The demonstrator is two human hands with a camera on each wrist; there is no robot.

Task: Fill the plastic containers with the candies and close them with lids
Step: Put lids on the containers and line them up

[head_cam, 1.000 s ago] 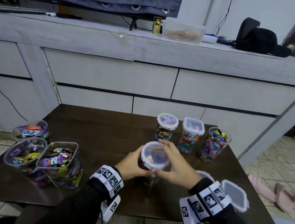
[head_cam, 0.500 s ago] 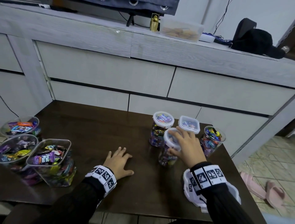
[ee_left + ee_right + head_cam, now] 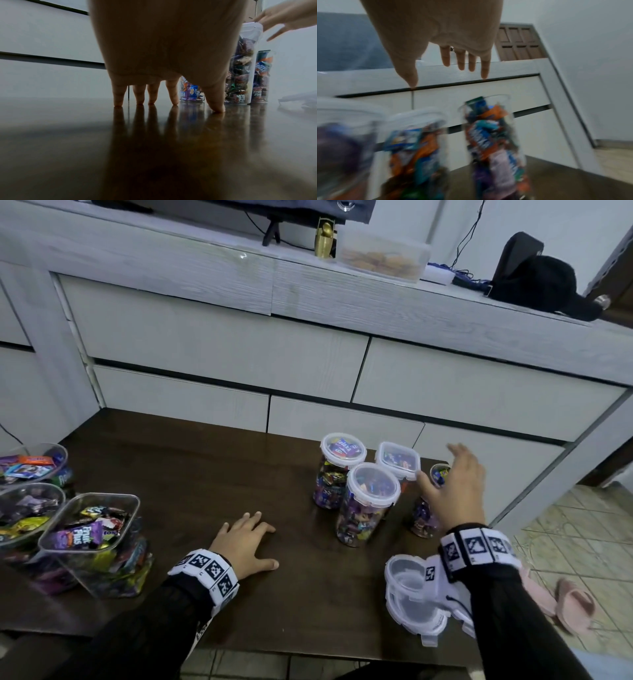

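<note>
Head view: three lidded jars [image 3: 371, 501] stand on the bench [image 3: 171, 460], done. Right hand [image 3: 457, 491], fingers spread and empty, hovers at the uncapped jar [image 3: 436, 477]. Spare lids [image 3: 411, 601] lie near its wrist; three open tubs [image 3: 89, 539] sit far left.

Left wrist: left hand [image 3: 163, 54] flat on the bench, holding nothing.

Right wrist: blurred, open jar [image 3: 494, 142] below straight fingers [image 3: 460, 60]. Four lids to go, I'd say.
</note>
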